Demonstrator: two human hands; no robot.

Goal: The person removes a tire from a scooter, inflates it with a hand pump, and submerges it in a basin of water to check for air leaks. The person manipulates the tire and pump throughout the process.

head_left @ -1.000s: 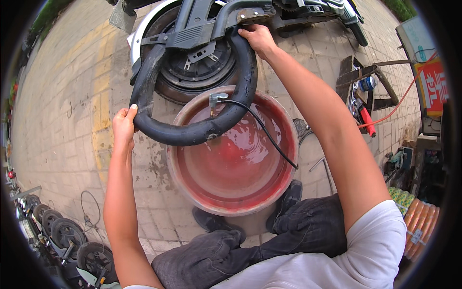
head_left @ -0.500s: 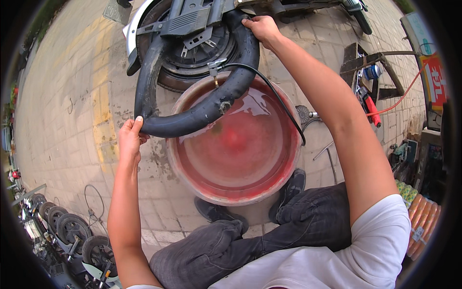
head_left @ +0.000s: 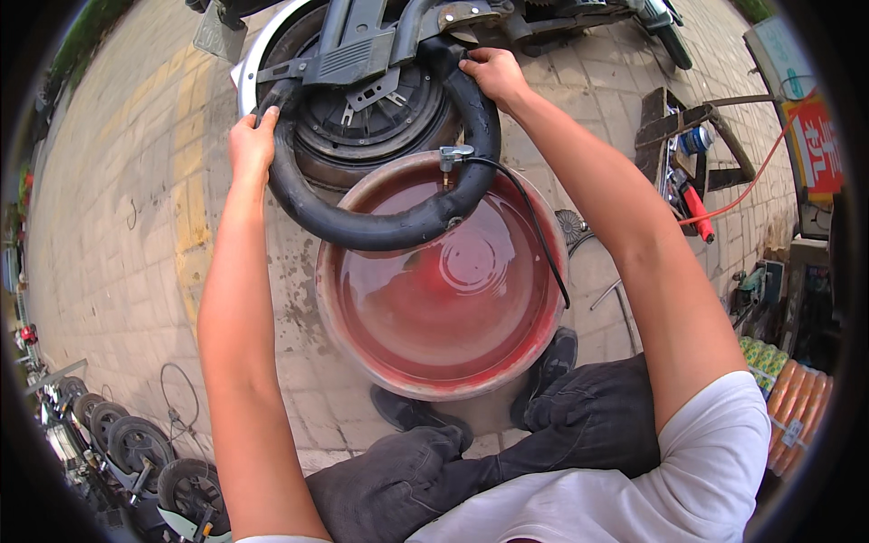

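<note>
An inflated black inner tube loops around the wheel of a scooter lying on its side. My left hand grips the tube at its left side, thumb on top. My right hand is closed on the tube's upper right, close to the scooter frame. A metal air chuck sits on the tube's brass valve stem, and its black hose hangs over the basin's right side. Beneath the tube's near part stands a round red basin of water, with ripple rings on the surface.
To the right lies an open metal tool carrier with a red-handled tool and an orange hose. Small wheels and scooter parts crowd the lower left. Bundled orange packages are at the far right.
My left hand has moved up and away along the tube's left side. The tube has turned and shifted, carrying the valve and chuck to the right. Ripples have appeared in the water.
</note>
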